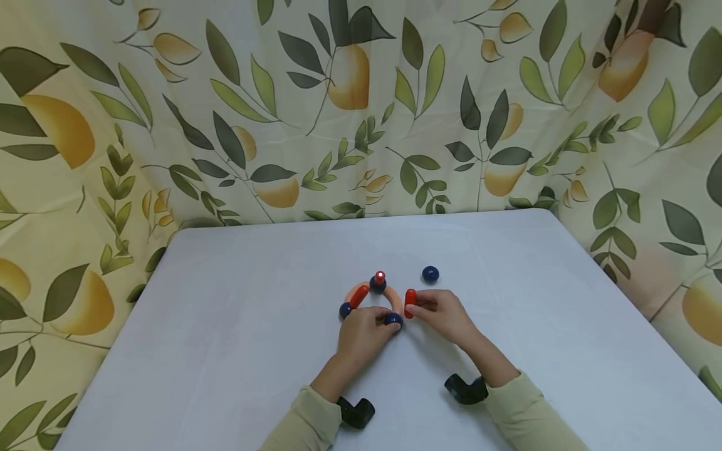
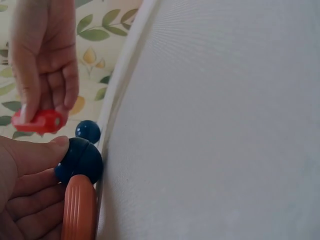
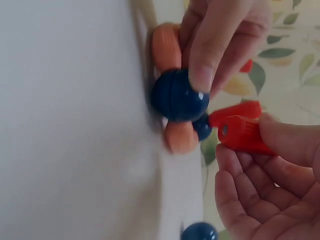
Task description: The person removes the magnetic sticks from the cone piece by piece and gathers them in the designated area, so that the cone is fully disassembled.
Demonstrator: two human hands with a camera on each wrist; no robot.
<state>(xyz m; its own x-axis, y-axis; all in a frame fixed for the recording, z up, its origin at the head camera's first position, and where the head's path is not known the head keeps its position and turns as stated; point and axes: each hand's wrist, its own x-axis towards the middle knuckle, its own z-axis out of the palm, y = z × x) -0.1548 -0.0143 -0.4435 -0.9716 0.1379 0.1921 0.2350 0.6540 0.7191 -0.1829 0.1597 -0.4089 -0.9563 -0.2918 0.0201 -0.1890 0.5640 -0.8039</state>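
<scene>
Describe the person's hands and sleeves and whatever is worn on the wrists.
The left hand and right hand are bare; no gloves or rings show. The left sleeve and right sleeve are plain, pale yellow-green. At the cuffs, the left camera and right camera are black and elbow-shaped, with no cables visible.
</scene>
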